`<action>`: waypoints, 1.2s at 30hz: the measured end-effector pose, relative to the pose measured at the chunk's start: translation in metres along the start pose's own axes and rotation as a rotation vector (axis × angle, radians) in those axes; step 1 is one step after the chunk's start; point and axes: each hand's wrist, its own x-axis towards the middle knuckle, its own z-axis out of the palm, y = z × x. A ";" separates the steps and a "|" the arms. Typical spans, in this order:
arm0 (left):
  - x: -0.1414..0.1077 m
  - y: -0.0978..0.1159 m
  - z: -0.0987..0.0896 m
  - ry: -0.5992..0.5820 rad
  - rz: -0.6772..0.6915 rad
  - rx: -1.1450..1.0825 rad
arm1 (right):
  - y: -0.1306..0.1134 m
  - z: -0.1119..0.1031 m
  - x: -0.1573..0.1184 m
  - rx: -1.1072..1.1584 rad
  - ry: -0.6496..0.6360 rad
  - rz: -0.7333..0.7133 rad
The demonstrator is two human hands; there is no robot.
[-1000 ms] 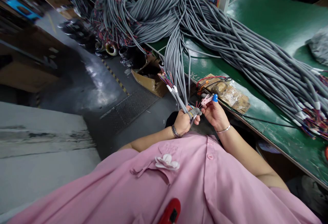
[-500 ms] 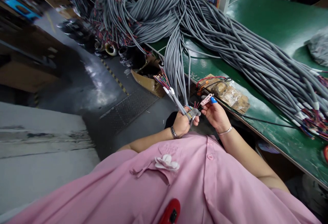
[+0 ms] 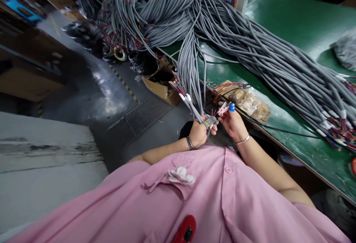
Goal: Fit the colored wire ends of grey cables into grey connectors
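My left hand (image 3: 198, 133) is closed round several grey cables (image 3: 194, 111), a grey cover on its thumb. White bands ring the upper cable ends, and a fan of thin coloured wires (image 3: 178, 86) sticks out beyond them. More bared wires (image 3: 213, 112), mostly red, rise beside the left thumb. Close by, my right hand (image 3: 233, 125), with a blue cap on one fingertip, pinches a small pink clip (image 3: 223, 109) that looks like a clothes peg. The clip's tip is near the bared wires; whether it grips one is too small to tell.
A big heap of grey cables (image 3: 172, 17) lies over the green table (image 3: 294, 17), its strands running right. A plastic-wrapped brown block (image 3: 246, 102) sits at the table edge. Below stands an open cardboard box (image 3: 160, 89). A white surface (image 3: 50, 176) is at left.
The pink clip has tilted and its two arms now look spread apart. The right thumb has turned a little. The cables in my left hand have shifted slightly right and down.
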 end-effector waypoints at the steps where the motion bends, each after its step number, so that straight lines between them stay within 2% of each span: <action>1: 0.000 -0.001 0.000 -0.001 0.000 0.000 | -0.001 0.001 0.000 0.033 0.004 0.021; 8: 0.001 -0.005 -0.002 0.019 0.018 -0.010 | -0.003 0.008 0.001 0.141 0.061 0.004; 18: -0.002 -0.007 -0.007 0.003 0.017 0.014 | 0.000 -0.005 -0.003 0.129 -0.013 0.080; 23: -0.006 -0.008 -0.012 -0.020 0.028 0.093 | -0.011 -0.018 -0.012 -0.035 -0.156 0.233; 27: -0.008 -0.010 -0.016 -0.037 0.030 0.176 | -0.020 -0.021 -0.019 -0.258 -0.267 0.265; 33: -0.011 -0.010 -0.020 -0.135 0.079 0.306 | -0.027 -0.010 -0.023 -0.449 -0.263 0.104; 36: -0.012 -0.004 -0.018 -0.191 0.055 0.374 | -0.028 -0.003 -0.028 -0.452 -0.335 0.067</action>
